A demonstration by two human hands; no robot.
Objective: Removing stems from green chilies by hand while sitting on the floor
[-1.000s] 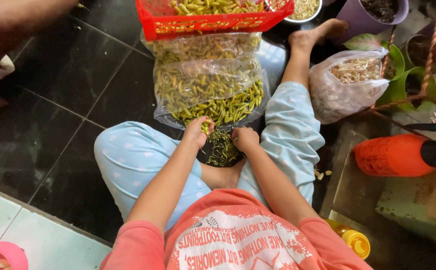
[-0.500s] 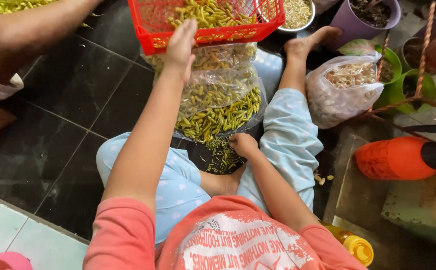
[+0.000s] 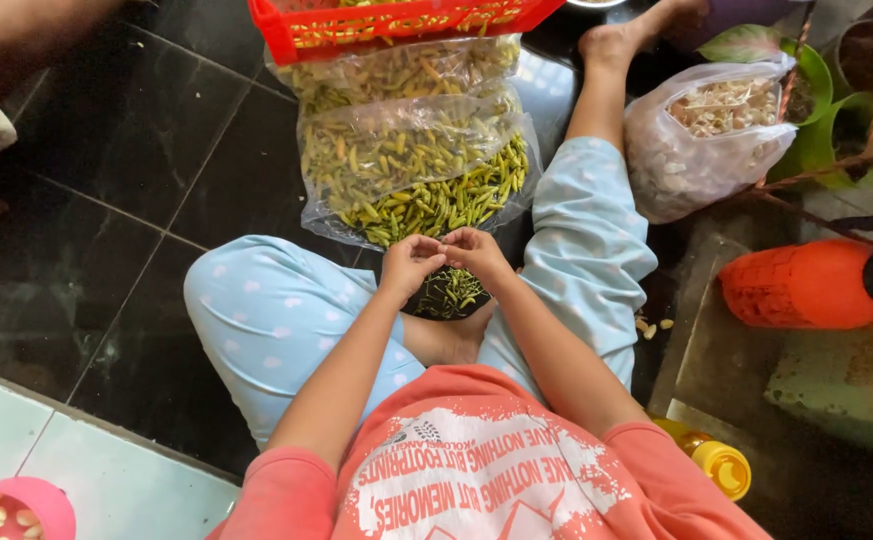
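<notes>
Dark tiled floor, pale tile step, potted plant

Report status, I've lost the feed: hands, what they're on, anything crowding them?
Left hand and right hand together, fingertips pinching a small chilli, hidden between them. Clear bag of green chillies just ahead. Dark bowl of stems underneath. Nothing crowding.

Single head camera, looking steeply down, close over lap and floor.

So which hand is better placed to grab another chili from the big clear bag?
Probably the left hand: it sits nearer the spilled green chilies at the clear bag mouth. The right hand is close too, so the edge is slight.
</notes>
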